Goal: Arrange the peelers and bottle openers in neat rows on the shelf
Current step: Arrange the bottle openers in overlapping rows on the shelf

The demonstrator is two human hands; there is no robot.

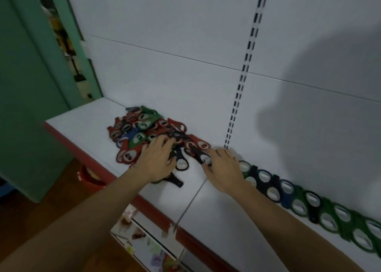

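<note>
A loose pile of red, green, blue and black peelers and bottle openers (142, 131) lies on the white shelf (216, 205) near the back wall. My left hand (156, 160) rests palm down on the pile's near edge, fingers spread over several pieces. My right hand (222, 170) pinches a black bottle opener (201, 155) at the left end of a double row of green, black and blue openers (305, 201) that runs along the back wall to the right. A black opener (175, 181) lies partly hidden under my left wrist.
The shelf has a red front edge (152, 207). A slotted upright (245, 69) runs up the white back panel. Below the shelf hang small packaged goods (144, 245). A green wall (24, 86) and a red tub (90, 176) stand to the left.
</note>
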